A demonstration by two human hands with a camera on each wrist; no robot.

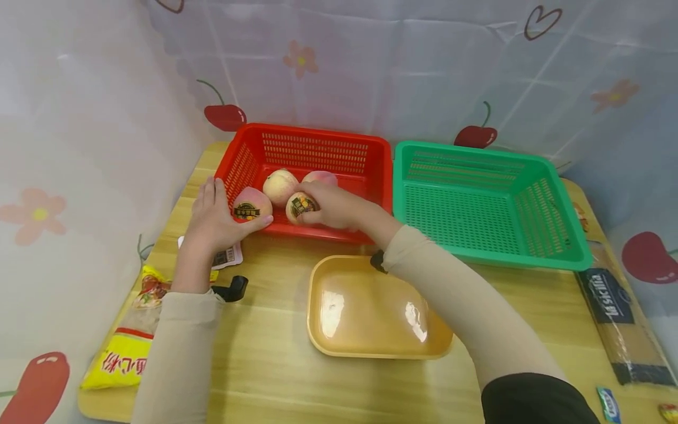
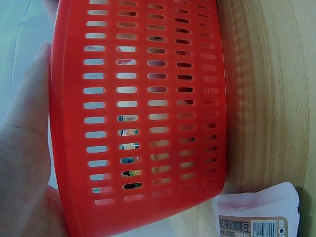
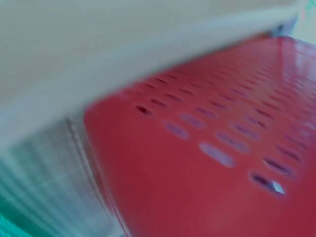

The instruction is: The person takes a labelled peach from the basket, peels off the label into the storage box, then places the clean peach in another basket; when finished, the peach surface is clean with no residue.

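In the head view a red basket (image 1: 339, 140) holds several pale pink peaches. My right hand (image 1: 339, 206) reaches into it, thumb and fingers round a peach (image 1: 296, 209) with a dark label. Left of that lies another labelled peach (image 1: 255, 200), with a plain peach (image 1: 280, 186) behind and a pinker peach (image 1: 320, 176) beside my fingers. My left hand (image 1: 212, 221) rests on the front left corner of the basket, fingers at the side rim and thumb along the front rim. The right wrist view shows blurred basket wall (image 3: 163, 197) and sleeve; the hand is hidden there.
A green basket (image 1: 551, 259) stands against the red one on the right. In front lies a yellow tray (image 1: 371, 347). On the left are a yellow food bag (image 1: 122, 359), a black handle (image 1: 233, 288) and a small packet (image 2: 256, 207); a long packet (image 1: 609, 300) lies right.
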